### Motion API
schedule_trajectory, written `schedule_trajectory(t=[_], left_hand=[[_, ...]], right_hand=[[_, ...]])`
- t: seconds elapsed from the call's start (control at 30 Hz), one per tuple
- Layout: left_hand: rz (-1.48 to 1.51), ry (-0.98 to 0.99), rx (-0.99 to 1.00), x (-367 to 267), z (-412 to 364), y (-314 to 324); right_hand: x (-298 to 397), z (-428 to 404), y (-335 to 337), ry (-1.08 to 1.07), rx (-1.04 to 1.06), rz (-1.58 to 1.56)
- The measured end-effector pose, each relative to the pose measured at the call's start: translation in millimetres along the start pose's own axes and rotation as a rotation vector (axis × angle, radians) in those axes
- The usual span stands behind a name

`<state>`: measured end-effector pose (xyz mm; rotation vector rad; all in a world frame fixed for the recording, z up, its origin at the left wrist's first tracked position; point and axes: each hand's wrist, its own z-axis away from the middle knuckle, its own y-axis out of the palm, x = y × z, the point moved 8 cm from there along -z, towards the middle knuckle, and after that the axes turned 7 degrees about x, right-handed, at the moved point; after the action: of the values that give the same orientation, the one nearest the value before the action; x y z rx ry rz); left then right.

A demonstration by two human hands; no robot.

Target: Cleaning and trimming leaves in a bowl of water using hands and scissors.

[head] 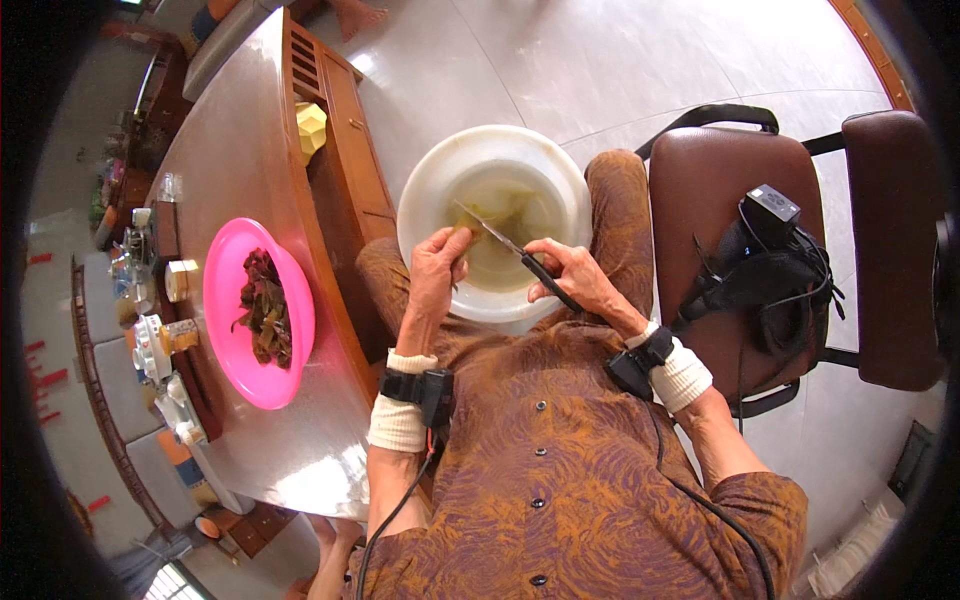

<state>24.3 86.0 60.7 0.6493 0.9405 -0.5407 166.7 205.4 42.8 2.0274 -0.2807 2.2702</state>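
Observation:
My right hand (574,276) grips the black handles of a pair of scissors (541,276), whose metal blades point up and left over a white basin (427,176). Pinched between my left thumb and fingers is a small piece of greenish leaf (471,225), close beside the blades; my left hand (439,262) is over the basin's near left rim. Cloudy water (499,266) with yellow-green leafy matter (517,206) lies in the basin, between my knees. To the left, a pink plastic basin (296,292) on the table holds a heap of dark green and reddish leaves (264,311).
A wooden table (240,165) with a glossy top runs along my left, bearing jars and a tea tray (199,390) at its far side. On my right stands a brown padded chair (720,172) with a black device and cables (772,262) on it. Another person's foot (360,16) shows at the top.

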Motion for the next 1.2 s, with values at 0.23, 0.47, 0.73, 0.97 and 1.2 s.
schedule_trajectory(t=[0.23, 0.47, 0.73, 0.97, 1.2], left_hand=[[0.089, 0.039, -0.026, 5, 0, -19], [0.149, 0.114, -0.034, 0, -5, -20], [-0.002, 0.140, -0.025, 4, -1, -19], [-0.048, 0.083, -0.013, 6, 0, -21], [-0.038, 0.043, -0.050, 10, 1, -28]], right_hand=[[-11, -1, 1, 0.109, 0.039, -0.098], [2, 8, 6, 0.094, 0.158, 0.001], [3, -2, 13, 0.074, 0.110, 0.037], [3, 1, 6, 0.064, 0.059, 0.085], [-8, 3, 5, 0.110, 0.093, 0.045]])
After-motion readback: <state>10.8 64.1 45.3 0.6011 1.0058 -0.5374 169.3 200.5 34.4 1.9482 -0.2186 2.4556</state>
